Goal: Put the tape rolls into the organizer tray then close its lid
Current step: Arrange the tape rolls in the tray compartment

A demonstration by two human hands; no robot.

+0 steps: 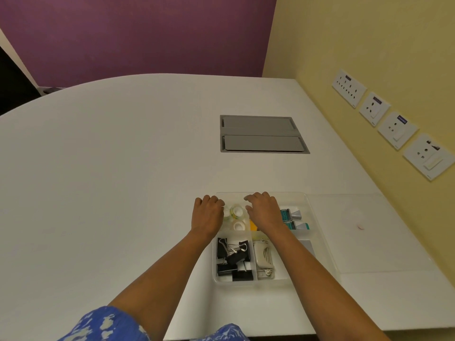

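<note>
A clear organizer tray (322, 244) sits on the white table near its front right. Its transparent lid (379, 232) lies flat and open to the right of it. Two clear tape rolls lie in the back-left compartment, one (236, 210) behind the other (238, 225). My left hand (209, 214) rests at the tray's left wall beside these rolls, fingers curled; its underside is hidden. My right hand (264, 212) hovers over the back middle of the tray, fingers bent and slightly apart, nothing visible in it.
Black binder clips (234, 259) fill the front-left compartment and a beige stapler (263, 257) the one beside it. Teal-and-grey items (291, 214) lie at the back right. A grey cable hatch (261, 134) is set into the table farther back. Wall sockets (396, 129) line the right wall.
</note>
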